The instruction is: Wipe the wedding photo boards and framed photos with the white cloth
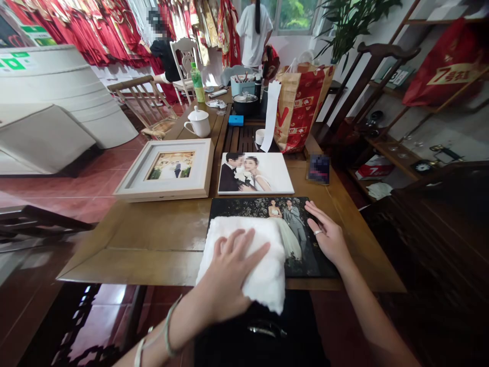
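Note:
A dark wedding photo panel [301, 224] lies flat at the table's front edge, showing a couple in a pale gown and a grey suit. A folded white towel [214, 237] covers its left part and hangs past the near edge. My left hand [233, 272] presses on the towel with bent, spread fingers gripping its top. My right hand [328, 234], a ring on one finger, rests along the panel's right edge with fingers stretched out. Just behind lies a lighter wedding photo panel [271, 171]. To the left is a pale wooden picture frame [130, 173] with a small photo inside.
On the wooden table [153, 229] stand a white lidded mug [198, 122], a blue box [236, 120], a small cup [260, 136], a green bottle [197, 84] and a red-brown paper bag [301, 107]. A phone-like dark item [319, 169] lies right. Two people are in the background.

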`<action>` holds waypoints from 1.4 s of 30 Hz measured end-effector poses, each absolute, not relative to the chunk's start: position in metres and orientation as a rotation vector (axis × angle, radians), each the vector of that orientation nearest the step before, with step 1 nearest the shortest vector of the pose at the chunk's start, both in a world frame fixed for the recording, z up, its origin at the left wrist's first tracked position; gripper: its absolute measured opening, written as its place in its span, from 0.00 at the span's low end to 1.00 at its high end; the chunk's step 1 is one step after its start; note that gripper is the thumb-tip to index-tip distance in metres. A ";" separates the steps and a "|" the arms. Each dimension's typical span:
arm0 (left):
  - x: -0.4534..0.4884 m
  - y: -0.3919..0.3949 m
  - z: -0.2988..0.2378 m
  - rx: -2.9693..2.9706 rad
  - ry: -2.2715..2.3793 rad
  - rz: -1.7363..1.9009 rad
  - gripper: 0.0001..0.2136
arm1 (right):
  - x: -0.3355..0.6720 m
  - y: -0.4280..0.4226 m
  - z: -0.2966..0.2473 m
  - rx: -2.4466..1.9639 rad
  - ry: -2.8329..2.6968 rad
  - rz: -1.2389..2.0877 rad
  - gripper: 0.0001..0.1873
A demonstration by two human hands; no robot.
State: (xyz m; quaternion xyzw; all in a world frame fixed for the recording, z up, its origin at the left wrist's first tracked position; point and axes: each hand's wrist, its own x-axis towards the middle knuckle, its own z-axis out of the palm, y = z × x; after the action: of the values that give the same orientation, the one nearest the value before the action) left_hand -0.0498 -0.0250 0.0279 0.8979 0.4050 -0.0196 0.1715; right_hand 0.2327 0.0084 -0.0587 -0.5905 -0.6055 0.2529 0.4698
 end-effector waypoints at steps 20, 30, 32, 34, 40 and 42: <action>-0.099 -0.042 0.023 2.563 1.239 0.053 0.33 | 0.233 0.006 -0.059 -1.459 -1.488 0.628 0.20; -0.070 0.039 0.025 2.552 1.510 -0.013 0.33 | 0.233 0.005 -0.056 -1.457 -1.500 0.619 0.20; -0.059 0.055 0.028 2.538 1.584 -0.044 0.32 | 0.233 0.006 -0.056 -1.453 -1.501 0.613 0.20; -0.052 0.062 0.028 2.538 1.631 -0.046 0.31 | 0.232 0.006 -0.056 -1.453 -1.500 0.608 0.20; -0.065 0.027 0.016 2.606 1.571 0.044 0.38 | 0.231 0.005 -0.054 -1.471 -1.487 0.612 0.20; -0.077 -0.001 0.013 2.625 1.493 0.050 0.42 | 0.231 0.004 -0.054 -1.476 -1.485 0.616 0.20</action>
State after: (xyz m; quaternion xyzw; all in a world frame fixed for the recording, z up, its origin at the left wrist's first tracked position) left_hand -0.0768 -0.0013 0.0128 0.8676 0.4934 0.0164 0.0606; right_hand 0.2306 0.0043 -0.0537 -0.6001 -0.6035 0.2506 0.4613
